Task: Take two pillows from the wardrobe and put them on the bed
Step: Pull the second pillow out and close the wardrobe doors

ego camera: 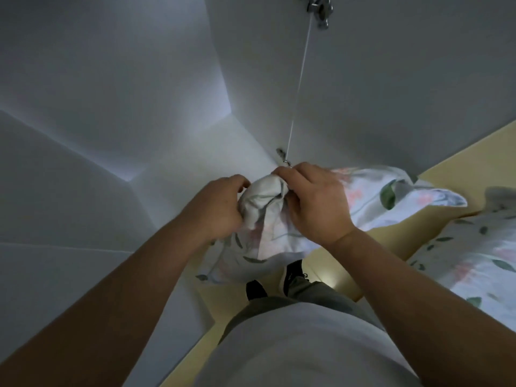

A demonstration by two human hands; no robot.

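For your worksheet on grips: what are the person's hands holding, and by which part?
Both the left hand and right hand clutch one white floral fabric pillow by its bunched end.

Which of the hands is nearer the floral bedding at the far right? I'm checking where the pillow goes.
Right. The right hand grips the pillow on the floral bedding's side; the left hand grips its far side.

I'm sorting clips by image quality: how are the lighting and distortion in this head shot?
Head view: dim, bluish light, with a bright patch on the white panels; strong wide-angle bending of the edges; both hands, left hand and right hand, and the floral pillow stay readable, slightly soft.
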